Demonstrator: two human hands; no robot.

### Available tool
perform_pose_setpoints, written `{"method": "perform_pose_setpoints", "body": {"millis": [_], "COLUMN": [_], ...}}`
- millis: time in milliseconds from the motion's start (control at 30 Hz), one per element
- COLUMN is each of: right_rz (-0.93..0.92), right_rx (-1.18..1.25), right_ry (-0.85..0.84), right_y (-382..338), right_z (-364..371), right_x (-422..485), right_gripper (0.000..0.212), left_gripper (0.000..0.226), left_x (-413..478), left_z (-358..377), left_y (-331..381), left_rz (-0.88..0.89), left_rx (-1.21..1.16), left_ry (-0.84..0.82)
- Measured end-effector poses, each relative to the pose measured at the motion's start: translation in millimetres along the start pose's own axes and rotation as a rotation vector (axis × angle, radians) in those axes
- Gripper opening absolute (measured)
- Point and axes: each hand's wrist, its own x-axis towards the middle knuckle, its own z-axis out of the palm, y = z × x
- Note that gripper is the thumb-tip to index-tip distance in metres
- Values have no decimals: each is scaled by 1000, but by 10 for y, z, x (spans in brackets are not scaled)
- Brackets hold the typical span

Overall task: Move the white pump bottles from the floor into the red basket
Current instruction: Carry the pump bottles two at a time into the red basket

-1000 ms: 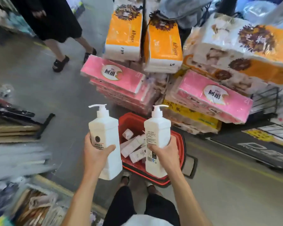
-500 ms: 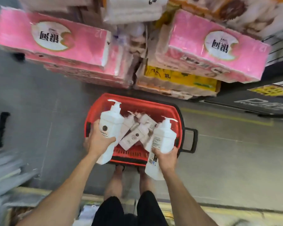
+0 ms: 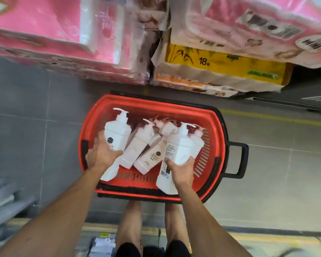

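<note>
So the left white plastic pump bottle (image 3: 117, 138) is gripped round its middle by the left hand (image 3: 100, 154), and it's the same deal with the right white plastic pump bottle (image 3: 176, 151) in the right hand (image 3: 182, 169). Both are over the red slotted plastic basket (image 3: 217, 130), above loose white bottles (image 3: 137, 145) lying inside, with grey floor (image 3: 276, 164) underneath.

This is a shop, a supermarket aisle by the look of it. Bulk packs of paper rolls in pink wrap (image 3: 44, 34) and a yellow pack (image 3: 220, 65) marked 18 are stacked straight on the grey tiled floor (image 3: 276, 173). A red plastic shopping basket (image 3: 217, 130) with a black pull handle (image 3: 238, 160) stands before them, holding several identical white pump bottles (image 3: 137, 145).
</note>
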Motion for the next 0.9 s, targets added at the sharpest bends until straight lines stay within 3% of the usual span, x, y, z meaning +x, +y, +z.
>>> {"method": "perform_pose_setpoints", "body": {"millis": [233,367,533,767,900], "right_rz": [-20,-90,-160,-316,-476], "right_rx": [-1,30,23,-69,-256], "right_ry": [11,-82,-185,-225,-194], "right_y": [34,58,60,-206,-491], "right_z": [232,329,330,-12,-389], "right_x": [131,71,-91,-443,-711], "right_gripper": [68,72,66,65,64], "left_gripper": [98,92,62,53,58], "left_x": [193,164,53,-305,-728], "left_z": [233,280,160,-317,-660], "left_y": [-25,-35,2,220,471], "left_rz": [-51,-66,7,181,350], "left_rx": [38,22,-38,47,239], "left_ry": [22,37,117,147,198]}}
